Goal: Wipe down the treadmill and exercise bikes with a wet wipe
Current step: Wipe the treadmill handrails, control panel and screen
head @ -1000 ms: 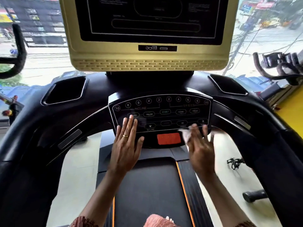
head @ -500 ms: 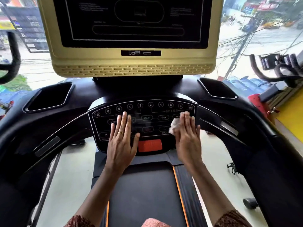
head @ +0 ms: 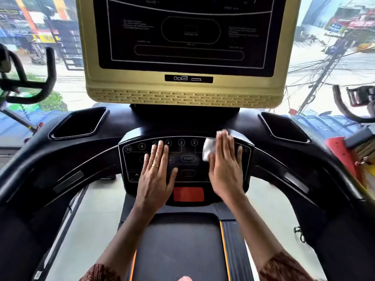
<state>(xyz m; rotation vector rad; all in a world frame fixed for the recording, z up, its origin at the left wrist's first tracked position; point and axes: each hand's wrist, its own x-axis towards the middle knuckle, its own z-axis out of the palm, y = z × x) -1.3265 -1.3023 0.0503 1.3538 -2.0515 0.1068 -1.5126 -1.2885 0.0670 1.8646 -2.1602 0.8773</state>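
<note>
I stand on a black treadmill whose button panel (head: 187, 159) sits just below a gold-framed screen (head: 182, 94). My right hand (head: 225, 169) lies flat with straight fingers on the panel's right side and presses a white wet wipe (head: 208, 149) against it; part of the wipe sticks out past my fingers on the left. My left hand (head: 157, 175), with a ring on one finger, rests flat on the left half of the panel and holds nothing. An orange stop button (head: 188, 194) shows between my wrists.
Two recessed cup holders (head: 79, 123) (head: 284, 126) flank the console. Curved black handrails (head: 67, 175) run out to both sides. Exercise bike handlebars stand at the far left (head: 30, 82) and far right (head: 353, 104). The belt (head: 178, 244) lies below, a window ahead.
My right hand has slid the wipe from the panel's lower edge up to its top right area. My left hand stayed flat on the left side. The view has moved closer to the console.
</note>
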